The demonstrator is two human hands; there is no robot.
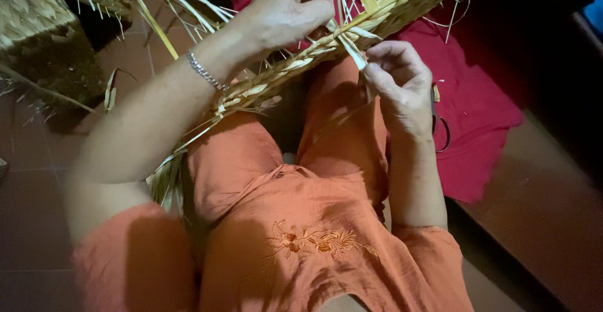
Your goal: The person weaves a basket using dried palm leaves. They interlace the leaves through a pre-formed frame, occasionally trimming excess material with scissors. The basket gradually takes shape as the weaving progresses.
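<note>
- At the far left, a pale woven straw basket (34, 20) sits on the dark brown tiled floor (38, 180), with loose straw ends sticking out around it.
- The left hand (290, 7), a thin silver chain bracelet (206, 71) on its wrist, is closed over the far side of the long braided rim of pale yellow straw (295, 67), gripping it steady.
- That rim runs slantwise from near left to far right across the orange-clad lap (unwoven strands fan out on both sides).
- The right hand (399, 80) pinches one flat pale straw strip (353, 51) just below the rim, fingers nearly closed.
- The step in hand looks like weaving the strip into the edge; next it likely needs tucking under and pulling tight.
- Further right lies a crimson red cloth (483, 105).
</note>
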